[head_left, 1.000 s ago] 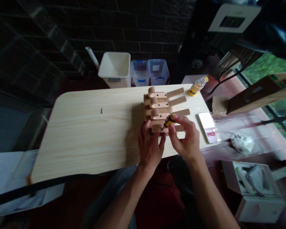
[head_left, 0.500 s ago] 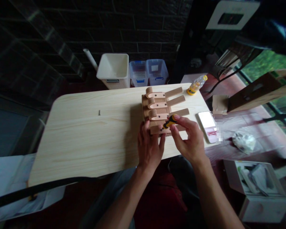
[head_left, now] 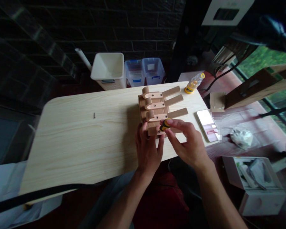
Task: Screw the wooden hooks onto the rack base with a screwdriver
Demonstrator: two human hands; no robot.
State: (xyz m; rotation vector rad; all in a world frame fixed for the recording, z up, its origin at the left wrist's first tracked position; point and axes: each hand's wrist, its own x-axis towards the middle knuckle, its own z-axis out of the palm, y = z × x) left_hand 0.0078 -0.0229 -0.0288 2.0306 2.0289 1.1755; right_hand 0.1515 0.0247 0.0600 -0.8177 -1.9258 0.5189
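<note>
A wooden assembly point(head_left: 153, 109) with several rounded blocks and flat slats sticking out to the right sits on the light wooden table point(head_left: 105, 136). Dark screw heads show in its rounded blocks. My left hand point(head_left: 149, 151) grips the near end of this assembly, fingers around its left corner and thumb at the front. Between the thumb and fingers of my right hand point(head_left: 186, 140) is a short yellow and black screwdriver point(head_left: 165, 124). Its tip points down and left at the nearest block; whether it sits in a screw cannot be made out.
A small dark screw or pin point(head_left: 94, 115) lies on the table's left part. At the right edge are a phone point(head_left: 207, 125) and a clear bottle with yellow ends point(head_left: 194, 83). Bins point(head_left: 107, 65) stand behind the table; an open white box point(head_left: 257, 178) is at lower right.
The screwdriver has come closer to the nearest block and stands steeper, my right hand moving with it. My left hand keeps its hold. The whole view has shifted slightly.
</note>
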